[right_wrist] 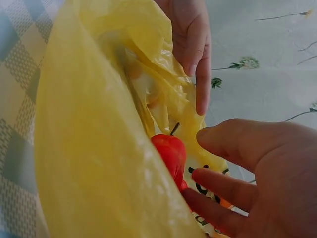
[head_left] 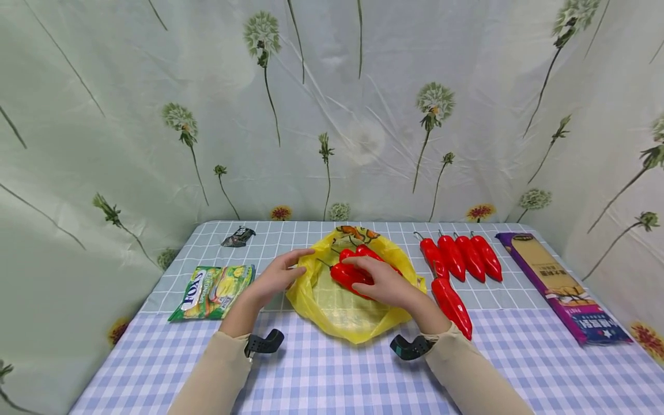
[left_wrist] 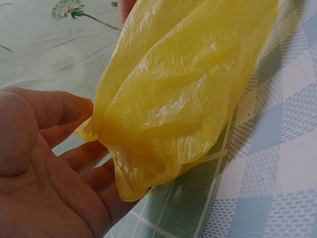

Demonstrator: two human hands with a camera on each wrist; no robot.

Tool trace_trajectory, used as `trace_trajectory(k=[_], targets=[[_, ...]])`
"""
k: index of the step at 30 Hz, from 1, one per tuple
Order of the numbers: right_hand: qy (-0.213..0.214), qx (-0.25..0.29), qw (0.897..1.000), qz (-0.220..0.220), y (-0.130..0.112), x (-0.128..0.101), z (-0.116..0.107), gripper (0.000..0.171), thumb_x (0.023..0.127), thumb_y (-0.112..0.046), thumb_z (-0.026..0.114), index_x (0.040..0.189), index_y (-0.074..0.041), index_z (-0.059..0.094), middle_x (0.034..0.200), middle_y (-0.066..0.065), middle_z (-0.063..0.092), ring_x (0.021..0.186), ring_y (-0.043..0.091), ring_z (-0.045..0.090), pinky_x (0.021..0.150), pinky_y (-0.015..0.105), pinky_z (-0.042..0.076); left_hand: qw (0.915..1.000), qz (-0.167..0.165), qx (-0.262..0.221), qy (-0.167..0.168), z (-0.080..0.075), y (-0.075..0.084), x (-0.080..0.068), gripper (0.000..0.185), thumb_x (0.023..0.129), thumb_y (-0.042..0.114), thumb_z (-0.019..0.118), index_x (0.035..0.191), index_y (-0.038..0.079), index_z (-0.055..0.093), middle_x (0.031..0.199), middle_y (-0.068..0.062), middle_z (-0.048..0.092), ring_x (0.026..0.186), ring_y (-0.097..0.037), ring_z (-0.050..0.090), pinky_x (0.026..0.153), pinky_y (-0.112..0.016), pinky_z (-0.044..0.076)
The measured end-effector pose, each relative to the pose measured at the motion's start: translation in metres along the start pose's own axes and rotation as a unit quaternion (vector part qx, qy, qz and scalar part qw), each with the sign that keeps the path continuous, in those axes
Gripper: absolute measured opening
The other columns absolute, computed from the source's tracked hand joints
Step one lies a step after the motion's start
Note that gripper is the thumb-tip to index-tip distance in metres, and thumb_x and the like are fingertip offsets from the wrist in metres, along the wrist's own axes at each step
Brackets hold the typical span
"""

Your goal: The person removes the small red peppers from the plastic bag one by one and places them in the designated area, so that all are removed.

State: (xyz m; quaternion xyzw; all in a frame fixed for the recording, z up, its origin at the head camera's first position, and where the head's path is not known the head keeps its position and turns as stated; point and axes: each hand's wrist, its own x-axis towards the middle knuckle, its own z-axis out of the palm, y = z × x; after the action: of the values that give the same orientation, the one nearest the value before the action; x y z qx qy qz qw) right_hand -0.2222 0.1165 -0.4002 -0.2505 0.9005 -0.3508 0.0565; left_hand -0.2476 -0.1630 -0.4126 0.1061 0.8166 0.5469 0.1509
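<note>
A yellow plastic bag [head_left: 353, 334] lies with its mouth spread wide on the table. Red peppers [head_left: 349, 278] with thin dark stems are inside it, partly covered by my right hand. My left hand [head_left: 280, 274] is at the bag's left rim; in the left wrist view a fold of the bag [left_wrist: 153, 114] runs between thumb and fingers. Over the peppers, my right hand [head_left: 386, 282] reaches into the bag, fingers loosely spread. In the right wrist view its fingertips are close to a red pepper [right_wrist: 171, 156], with nothing gripped between them.
Right of the bag lie more red peppers [head_left: 469, 259], several in a row and one long one [head_left: 452, 308] nearer me. A purple pasta packet [head_left: 565, 288] is at the table's right edge. On the left are a green FOX'S packet [head_left: 215, 291] and a small black wrapper [head_left: 238, 236].
</note>
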Motion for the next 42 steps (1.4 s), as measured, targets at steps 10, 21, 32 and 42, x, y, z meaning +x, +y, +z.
trace_trajectory(k=[10, 21, 32, 42], targets=[[-0.006, -0.036, 0.999, 0.008, 0.000, -0.001, 0.003, 0.041, 0.091, -0.018, 0.072, 0.130, -0.021, 0.064, 0.132, -0.001, 0.064, 0.125, 0.021, 0.056, 0.107, 0.046, 0.049, 0.9999, 0.012, 0.005, 0.000, 0.001, 0.000, 0.001, 0.045, 0.102, 0.012, 0.052, 0.147, 0.020, 0.050, 0.159, -0.010, 0.040, 0.116, -0.027, 0.049, 0.070, -0.027, 0.044], [-0.059, -0.040, 0.997, 0.015, 0.001, -0.002, 0.004, 0.045, 0.089, -0.021, 0.075, 0.133, -0.021, 0.062, 0.120, -0.003, 0.067, 0.113, 0.017, 0.061, 0.103, 0.042, 0.052, 0.9999, 0.012, -0.001, 0.000, 0.001, 0.000, 0.002, 0.045, 0.102, 0.013, 0.052, 0.147, 0.021, 0.050, 0.160, -0.009, 0.038, 0.125, -0.027, 0.048, 0.077, -0.026, 0.047], [-0.094, -0.072, 0.993, 0.009, 0.001, -0.002, 0.003, 0.053, 0.087, -0.022, 0.077, 0.137, -0.025, 0.058, 0.129, -0.002, 0.064, 0.120, 0.020, 0.056, 0.103, 0.046, 0.051, 1.0000, 0.002, 0.002, 0.003, 0.000, 0.000, 0.002, 0.046, 0.102, 0.013, 0.052, 0.147, 0.024, 0.050, 0.161, -0.009, 0.036, 0.130, -0.029, 0.048, 0.079, -0.025, 0.047], [-0.071, -0.060, 0.996, -0.003, 0.001, -0.006, -0.007, 0.056, 0.088, -0.021, 0.076, 0.139, -0.029, 0.056, 0.133, -0.001, 0.061, 0.122, 0.020, 0.054, 0.102, 0.045, 0.052, 0.9999, 0.017, 0.004, 0.002, 0.000, -0.001, 0.000, 0.045, 0.103, 0.013, 0.052, 0.147, 0.020, 0.050, 0.160, -0.011, 0.038, 0.120, -0.028, 0.047, 0.073, -0.027, 0.046]])
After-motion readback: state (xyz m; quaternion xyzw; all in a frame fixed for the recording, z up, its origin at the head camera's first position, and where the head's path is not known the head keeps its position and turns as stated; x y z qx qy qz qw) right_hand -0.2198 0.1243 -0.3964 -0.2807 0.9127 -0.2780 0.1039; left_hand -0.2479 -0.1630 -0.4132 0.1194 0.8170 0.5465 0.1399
